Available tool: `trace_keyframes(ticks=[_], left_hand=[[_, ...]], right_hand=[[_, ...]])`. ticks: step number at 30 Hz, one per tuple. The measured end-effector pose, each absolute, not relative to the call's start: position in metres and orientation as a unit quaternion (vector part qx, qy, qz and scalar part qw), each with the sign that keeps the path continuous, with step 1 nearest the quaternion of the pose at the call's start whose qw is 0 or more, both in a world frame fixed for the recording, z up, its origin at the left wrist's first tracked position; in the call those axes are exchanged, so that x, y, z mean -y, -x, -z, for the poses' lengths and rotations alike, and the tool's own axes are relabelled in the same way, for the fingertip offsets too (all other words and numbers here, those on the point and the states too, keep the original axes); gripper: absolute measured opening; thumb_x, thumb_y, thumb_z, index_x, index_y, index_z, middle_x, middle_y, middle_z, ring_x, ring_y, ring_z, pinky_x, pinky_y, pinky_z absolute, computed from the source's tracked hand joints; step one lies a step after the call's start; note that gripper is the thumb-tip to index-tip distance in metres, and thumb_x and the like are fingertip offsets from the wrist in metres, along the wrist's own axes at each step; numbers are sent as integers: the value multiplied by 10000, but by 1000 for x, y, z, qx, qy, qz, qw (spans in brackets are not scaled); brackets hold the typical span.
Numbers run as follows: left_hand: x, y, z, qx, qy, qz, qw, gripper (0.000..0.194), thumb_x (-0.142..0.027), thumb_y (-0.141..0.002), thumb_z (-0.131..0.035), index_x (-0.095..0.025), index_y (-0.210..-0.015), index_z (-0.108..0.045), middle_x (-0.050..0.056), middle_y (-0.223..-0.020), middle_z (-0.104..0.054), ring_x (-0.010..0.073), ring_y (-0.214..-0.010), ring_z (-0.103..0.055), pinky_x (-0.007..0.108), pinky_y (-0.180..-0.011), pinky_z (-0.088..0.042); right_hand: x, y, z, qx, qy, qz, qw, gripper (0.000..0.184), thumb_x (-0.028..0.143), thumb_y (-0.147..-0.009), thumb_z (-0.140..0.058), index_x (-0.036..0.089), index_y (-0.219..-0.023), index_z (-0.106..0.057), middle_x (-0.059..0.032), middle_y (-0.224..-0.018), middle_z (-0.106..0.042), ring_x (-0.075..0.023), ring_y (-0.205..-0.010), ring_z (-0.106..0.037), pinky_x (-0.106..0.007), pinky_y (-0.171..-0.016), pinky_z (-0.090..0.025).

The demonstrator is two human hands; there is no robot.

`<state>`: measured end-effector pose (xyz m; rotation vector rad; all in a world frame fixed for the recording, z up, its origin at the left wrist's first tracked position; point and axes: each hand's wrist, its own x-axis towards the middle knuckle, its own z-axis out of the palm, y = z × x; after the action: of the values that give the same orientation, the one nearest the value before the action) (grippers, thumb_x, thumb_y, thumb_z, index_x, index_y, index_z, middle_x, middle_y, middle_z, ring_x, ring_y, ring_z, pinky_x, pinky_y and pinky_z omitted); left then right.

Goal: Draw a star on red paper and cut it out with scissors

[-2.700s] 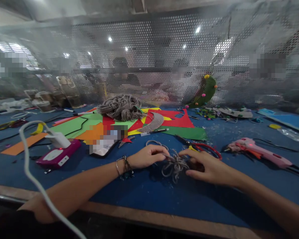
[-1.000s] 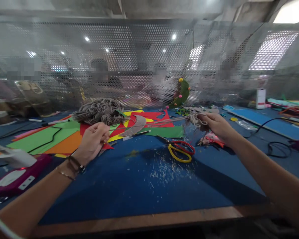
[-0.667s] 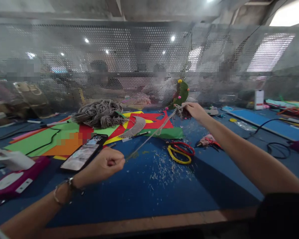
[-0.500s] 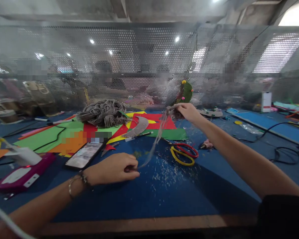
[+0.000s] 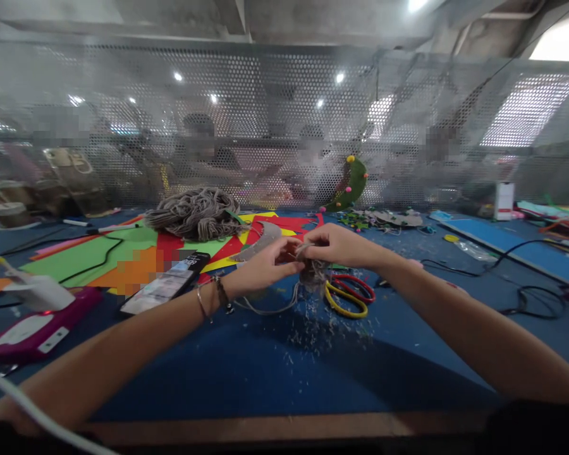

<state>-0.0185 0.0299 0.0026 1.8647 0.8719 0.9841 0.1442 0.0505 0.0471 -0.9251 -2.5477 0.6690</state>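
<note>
Some yarn point(image 5: 313, 275) behind the right hand point(image 5: 337, 245)

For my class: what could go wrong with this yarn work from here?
The gray yarn bunch at the left hand and right hand has loose strands below, which might tangle.
The scissors lie close beside it in view, so strands could catch on them.
The white cable crosses the left forearm in view and might snag it.
</note>
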Motion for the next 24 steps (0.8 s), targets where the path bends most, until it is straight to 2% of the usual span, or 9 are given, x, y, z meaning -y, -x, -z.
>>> trace_keyframes(ticks=[4, 9, 13, 17, 21, 23, 24], left_hand=[[-27, 15, -6, -354, -726, -410, 425, 15, -156, -712, -510, -164, -720, -500, -24, -697, -529, 111, -694, -501, 227, -654, -398], [-32, 24, -13, -360, -700, -442, 430, 121, -50, -660, -475, -149, -597, -506, -59, -569, -467, 71, -554, -416, 187, -570, -343], [-39, 31, -20, -340, -669, -493, 440, 208, -7, -652, -399, -149, -501, -420, -63, -511, -398, 51, -502, -365, 162, -539, -324], [-38, 32, -32, -301, -650, -517, 468, 221, -53, -711, -342, -166, -524, -374, -56, -499, -359, 53, -468, -410, 171, -515, -362], [-33, 39, -49, -299, -664, -493, 476, 192, -79, -738, -352, -173, -625, -476, -58, -464, -386, 40, -308, -308, 161, -334, -228], [-33, 47, -59, -310, -692, -477, 445, 225, -41, -721, -358, -151, -619, -526, -45, -446, -404, 35, -316, -292, 155, -321, -180], [-33, 51, -64, -321, -727, -464, 391, 256, -17, -713, -347, -141, -616, -548, -44, -436, -392, 35, -337, -297, 151, -333, -190]], right_hand=[[-52, -143, -48, 897, 318, -243, 187, 286, 308, -744, -478, 166, -519, -373, 61, -508, -285, -52, -478, -245, -225, -458, -192], [-61, -153, -53, 892, 315, -261, 194, 290, 317, -724, -514, 171, -533, -352, 70, -514, -262, -48, -479, -222, -223, -463, -180], [-73, -160, -45, 873, 347, -292, 182, 295, 348, -742, -494, 176, -557, -342, 80, -505, -251, -41, -451, -217, -210, -440, -178], [-86, -164, -26, 866, 351, -326, 143, 329, 430, -771, -433, 179, -578, -341, 82, -483, -284, -39, -422, -253, -194, -415, -200], [-99, -174, -15, 862, 362, -326, 137, 353, 463, -790, -397, 184, -591, -309, 83, -494, -285, -40, -434, -267, -181, -420, -222], [-103, -181, -15, 863, 366, -325, 129, 362, 479, -797, -374, 188, -598, -292, 85, -503, -264, -40, -435, -250, -178, -416, -217], [-105, -184, -16, 864, 367, -323, 120, 367, 488, -795, -373, 189, -599, -288, 85, -506, -258, -40, -434, -243, -178, -414, -213]])
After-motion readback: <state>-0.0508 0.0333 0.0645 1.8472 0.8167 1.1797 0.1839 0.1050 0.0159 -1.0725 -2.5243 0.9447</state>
